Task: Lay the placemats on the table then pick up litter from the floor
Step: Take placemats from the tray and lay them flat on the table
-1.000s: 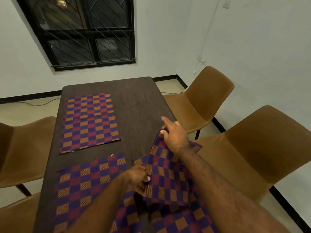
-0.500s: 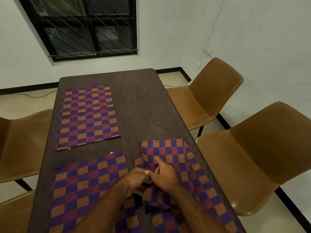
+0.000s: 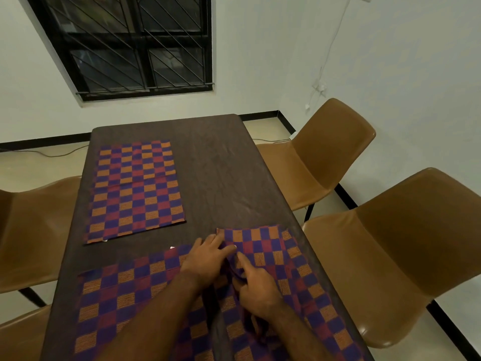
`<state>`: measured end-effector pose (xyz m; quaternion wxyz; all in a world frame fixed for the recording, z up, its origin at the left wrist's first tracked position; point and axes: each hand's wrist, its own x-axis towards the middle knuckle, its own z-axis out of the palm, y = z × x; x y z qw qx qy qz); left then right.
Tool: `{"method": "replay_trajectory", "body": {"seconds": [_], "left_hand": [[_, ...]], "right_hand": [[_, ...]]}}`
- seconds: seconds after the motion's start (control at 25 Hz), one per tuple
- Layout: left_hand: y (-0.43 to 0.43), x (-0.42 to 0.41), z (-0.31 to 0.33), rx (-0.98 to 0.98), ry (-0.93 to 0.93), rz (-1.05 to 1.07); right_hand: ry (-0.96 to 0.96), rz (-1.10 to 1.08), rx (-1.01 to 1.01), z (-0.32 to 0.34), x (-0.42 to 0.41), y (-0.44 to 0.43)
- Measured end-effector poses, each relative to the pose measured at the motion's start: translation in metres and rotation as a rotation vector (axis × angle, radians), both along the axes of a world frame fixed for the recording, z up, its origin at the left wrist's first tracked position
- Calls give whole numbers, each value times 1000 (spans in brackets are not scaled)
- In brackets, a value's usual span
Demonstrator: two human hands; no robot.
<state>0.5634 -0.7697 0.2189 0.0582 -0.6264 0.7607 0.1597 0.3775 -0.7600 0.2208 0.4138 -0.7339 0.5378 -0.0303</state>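
Three checked placemats in purple, red and orange lie on the dark table (image 3: 221, 165). One placemat (image 3: 135, 188) is flat at the far left, and a second placemat (image 3: 122, 303) is flat at the near left. The third placemat (image 3: 263, 246) is at the near right, rumpled, with a dark fold bunched between my hands. My left hand (image 3: 208, 256) rests on its left edge with straight, spread fingers. My right hand (image 3: 257, 285) pinches the bunched fold, index finger pointing forward. No litter shows on the visible floor.
Brown chairs stand round the table: two on the right (image 3: 320, 157) (image 3: 390, 256) and two on the left (image 3: 31, 225) (image 3: 18, 340). A cable (image 3: 52, 153) runs along the floor below the barred window (image 3: 135, 43). The far right table half is bare.
My right hand pulled back from the mat's far edge to meet the left. The mat dropped onto the table. My left hand has opened flat on it.
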Motion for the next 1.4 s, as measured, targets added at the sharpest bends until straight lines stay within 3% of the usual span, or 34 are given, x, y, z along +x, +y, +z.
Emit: {"method": "replay_trajectory", "body": {"seconds": [0.2, 0.32, 0.52, 0.76, 1.04, 1.28, 1.4], "left_hand": [[-17, 1, -5, 93, -240, -183], [-18, 2, -10, 148, -205, -164], [-20, 3, -11, 180, -128, -142], [-25, 7, -14, 228, -64, -129], [-30, 14, -19, 98, -147, -278], [-28, 16, -18, 27, -140, -301], [-27, 23, -9, 63, -67, -245]], "right_hand": [[-36, 81, 176, 0, -27, -4], [-149, 40, 326, -11, -37, -1], [-271, -122, 352, -31, -46, 9], [-160, -163, 306, -35, -44, 24], [-79, -71, 287, -30, -38, 27], [-279, -196, 452, 8, -57, 4], [-71, -53, 486, 34, -76, -25]]}}
